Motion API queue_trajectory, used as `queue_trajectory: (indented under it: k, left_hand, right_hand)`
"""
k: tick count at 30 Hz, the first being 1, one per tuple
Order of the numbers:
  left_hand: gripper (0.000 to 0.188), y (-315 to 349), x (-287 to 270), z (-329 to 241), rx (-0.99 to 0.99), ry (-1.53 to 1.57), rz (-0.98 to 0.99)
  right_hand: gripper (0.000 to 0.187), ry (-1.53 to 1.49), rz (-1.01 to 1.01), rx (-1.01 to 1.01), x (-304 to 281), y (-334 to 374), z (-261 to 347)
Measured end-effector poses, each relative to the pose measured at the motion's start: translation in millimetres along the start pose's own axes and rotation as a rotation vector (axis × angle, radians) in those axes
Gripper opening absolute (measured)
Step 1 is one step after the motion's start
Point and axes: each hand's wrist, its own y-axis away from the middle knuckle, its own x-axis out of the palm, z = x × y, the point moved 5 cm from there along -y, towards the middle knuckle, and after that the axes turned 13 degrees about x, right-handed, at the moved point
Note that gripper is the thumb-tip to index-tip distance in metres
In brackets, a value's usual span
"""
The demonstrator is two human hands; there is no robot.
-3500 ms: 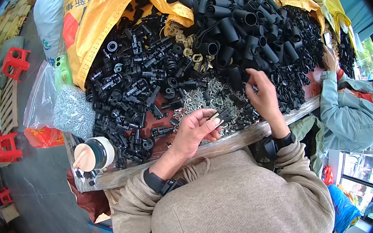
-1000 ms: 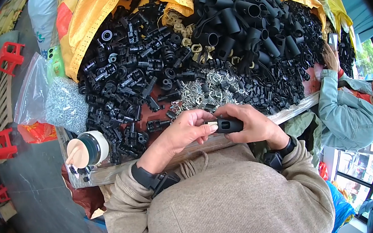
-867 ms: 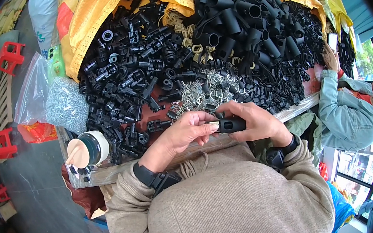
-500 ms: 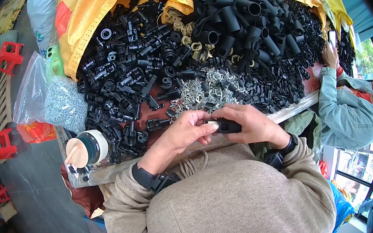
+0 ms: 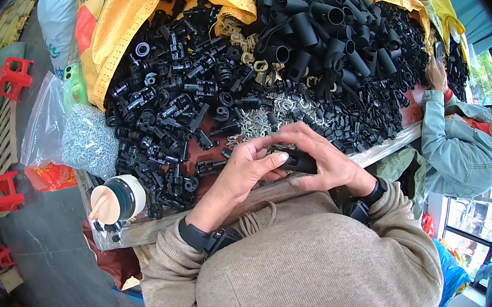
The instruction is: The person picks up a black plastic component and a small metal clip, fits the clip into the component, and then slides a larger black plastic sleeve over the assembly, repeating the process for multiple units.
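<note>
Between my hands, just over the table's near edge, is a short black tube-like plastic piece [image 5: 300, 163]. My right hand [image 5: 330, 162] wraps round it from the right, fingers curled over the far side. Thumb and fingers of my left hand [image 5: 245, 170] close on its left end, the thumb tip pressing there; any small part under it is hidden. Just beyond my hands lies a pile of small silvery metal clips [image 5: 278, 113]. Black ribbed mechanism parts [image 5: 190, 90] are heaped to the left of the clips. Larger black sleeves with straps [image 5: 304, 28] are piled farther back.
A white and dark green pot [image 5: 128, 197] with a pinkish lid stands at the table's left corner. Beside it is a clear bag of small silvery pieces [image 5: 90, 141]. Small black parts [image 5: 363, 113] cover the right side. At right a person in a denim jacket [image 5: 461, 147] holds a phone.
My right hand has rolled slightly, turning the black piece, and its fingers have lifted. My left thumb stays at the piece's end. The view has shifted slightly.
</note>
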Motion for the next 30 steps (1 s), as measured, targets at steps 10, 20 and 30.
queue_trajectory:
  k: [10, 20, 30]
  left_hand:
    - [0.044, -1.5, 13.8, 4.6, -0.009, 0.161, -0.007]
    - [0.064, 3.2, -14.5, 3.8, 0.048, -0.057, -0.116]
    - [0.044, 10.4, -32.8, -54.7, 0.622, -1.466, -0.330]
  right_hand:
    - [0.067, -0.159, 0.283, -0.289, 4.3, -3.4, 9.6]
    - [0.022, 0.324, -0.502, 0.159, -39.5, 53.0, -41.6]
    - [0.015, 0.856, -0.308, 1.009, -83.1, 207.8, -96.0]
